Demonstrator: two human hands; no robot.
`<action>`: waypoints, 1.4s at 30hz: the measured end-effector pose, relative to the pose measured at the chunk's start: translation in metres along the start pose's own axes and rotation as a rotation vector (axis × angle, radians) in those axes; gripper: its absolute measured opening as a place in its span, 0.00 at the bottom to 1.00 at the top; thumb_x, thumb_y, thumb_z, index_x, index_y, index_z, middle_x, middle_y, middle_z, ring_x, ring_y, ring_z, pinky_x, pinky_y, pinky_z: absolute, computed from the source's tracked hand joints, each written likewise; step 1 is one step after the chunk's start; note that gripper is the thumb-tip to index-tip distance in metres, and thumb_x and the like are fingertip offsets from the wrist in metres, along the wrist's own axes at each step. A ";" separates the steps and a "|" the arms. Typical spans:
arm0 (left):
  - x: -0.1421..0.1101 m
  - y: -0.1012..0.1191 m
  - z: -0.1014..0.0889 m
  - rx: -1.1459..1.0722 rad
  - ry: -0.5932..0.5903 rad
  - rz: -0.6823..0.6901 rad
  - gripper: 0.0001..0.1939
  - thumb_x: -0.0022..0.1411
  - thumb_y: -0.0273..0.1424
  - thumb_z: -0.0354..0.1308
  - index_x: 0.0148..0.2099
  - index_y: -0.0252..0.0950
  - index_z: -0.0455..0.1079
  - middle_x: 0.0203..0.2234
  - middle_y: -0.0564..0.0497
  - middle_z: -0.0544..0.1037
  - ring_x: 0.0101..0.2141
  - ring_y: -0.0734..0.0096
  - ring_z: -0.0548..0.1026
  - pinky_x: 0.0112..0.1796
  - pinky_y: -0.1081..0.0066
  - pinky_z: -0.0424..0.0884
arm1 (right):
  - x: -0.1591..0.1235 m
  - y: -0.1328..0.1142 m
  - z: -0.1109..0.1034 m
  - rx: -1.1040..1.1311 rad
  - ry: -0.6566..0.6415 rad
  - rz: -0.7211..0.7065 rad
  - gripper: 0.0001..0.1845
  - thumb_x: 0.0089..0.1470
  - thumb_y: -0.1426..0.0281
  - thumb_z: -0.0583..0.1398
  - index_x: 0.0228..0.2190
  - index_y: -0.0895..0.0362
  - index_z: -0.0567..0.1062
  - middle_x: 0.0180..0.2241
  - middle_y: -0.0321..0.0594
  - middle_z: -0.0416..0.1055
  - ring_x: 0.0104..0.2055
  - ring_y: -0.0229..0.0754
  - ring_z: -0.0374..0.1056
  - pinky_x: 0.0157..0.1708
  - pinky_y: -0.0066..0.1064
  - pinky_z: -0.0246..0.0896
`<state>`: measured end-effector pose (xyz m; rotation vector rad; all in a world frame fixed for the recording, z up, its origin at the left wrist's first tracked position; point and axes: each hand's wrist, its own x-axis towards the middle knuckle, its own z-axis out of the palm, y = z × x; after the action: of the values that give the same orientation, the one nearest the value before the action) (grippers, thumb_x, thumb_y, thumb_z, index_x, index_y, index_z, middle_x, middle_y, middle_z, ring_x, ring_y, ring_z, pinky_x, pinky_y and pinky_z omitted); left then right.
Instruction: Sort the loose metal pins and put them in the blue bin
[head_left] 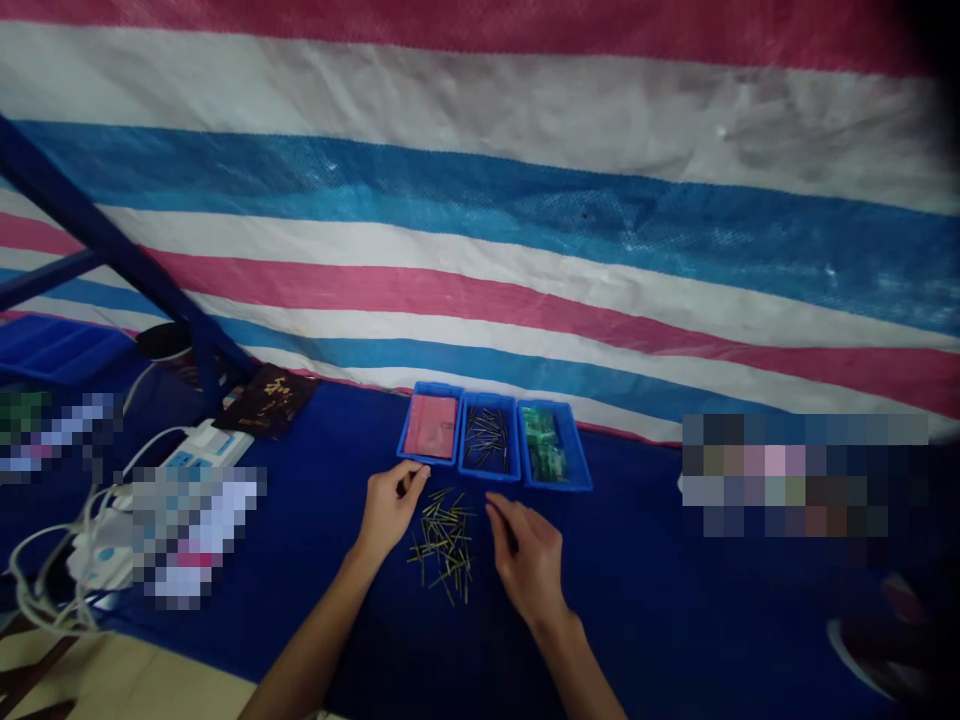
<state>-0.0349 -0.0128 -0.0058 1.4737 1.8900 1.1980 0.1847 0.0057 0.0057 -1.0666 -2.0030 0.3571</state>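
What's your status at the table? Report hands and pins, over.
Left hand, right hand either side of loose metal pins. Fingers pinched, grip unclear. Three blue trays just beyond the pile.

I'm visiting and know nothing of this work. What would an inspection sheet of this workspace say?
Surface: navy blue cloth.
Work items: loose pile of thin gold-coloured pins; three blue plastic trays holding a pink pad, dark pins and green parts.
Clutter: dark gold-printed packet.
Grips: left hand and right hand beside the pile; whether either holds a pin is unclear.
Cables: white cords, white power strip.
Surroundings: pink, white and blue striped tarpaulin; dark blue frame.
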 end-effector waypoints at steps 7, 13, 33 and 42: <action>0.004 0.002 0.001 0.027 -0.106 0.072 0.17 0.66 0.40 0.56 0.30 0.34 0.76 0.16 0.57 0.68 0.20 0.77 0.65 0.26 0.76 0.59 | -0.004 0.016 0.014 -0.004 -0.251 -0.004 0.14 0.67 0.69 0.53 0.49 0.54 0.76 0.36 0.41 0.74 0.35 0.39 0.74 0.35 0.27 0.69; -0.001 0.010 0.006 0.152 -0.168 0.098 0.14 0.66 0.36 0.56 0.31 0.37 0.76 0.18 0.56 0.73 0.20 0.76 0.68 0.27 0.75 0.58 | -0.006 0.020 0.017 0.044 -0.287 0.079 0.14 0.66 0.68 0.54 0.48 0.52 0.77 0.40 0.41 0.74 0.38 0.41 0.74 0.39 0.31 0.70; -0.007 0.008 0.006 0.109 -0.180 0.204 0.14 0.68 0.38 0.56 0.38 0.35 0.77 0.16 0.58 0.65 0.19 0.79 0.63 0.26 0.77 0.60 | 0.000 0.016 0.014 -0.032 -0.429 0.128 0.10 0.67 0.71 0.50 0.36 0.53 0.70 0.37 0.38 0.72 0.36 0.40 0.71 0.33 0.29 0.59; -0.011 0.012 0.004 0.141 -0.156 0.435 0.11 0.70 0.33 0.54 0.40 0.35 0.77 0.22 0.52 0.73 0.24 0.75 0.69 0.31 0.73 0.66 | -0.006 0.019 0.015 -0.049 -0.334 0.091 0.08 0.67 0.70 0.49 0.39 0.54 0.67 0.37 0.40 0.70 0.34 0.41 0.69 0.31 0.30 0.58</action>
<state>-0.0215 -0.0212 0.0007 2.0680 1.6261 1.1029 0.1856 0.0140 -0.0171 -1.1935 -2.2696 0.5684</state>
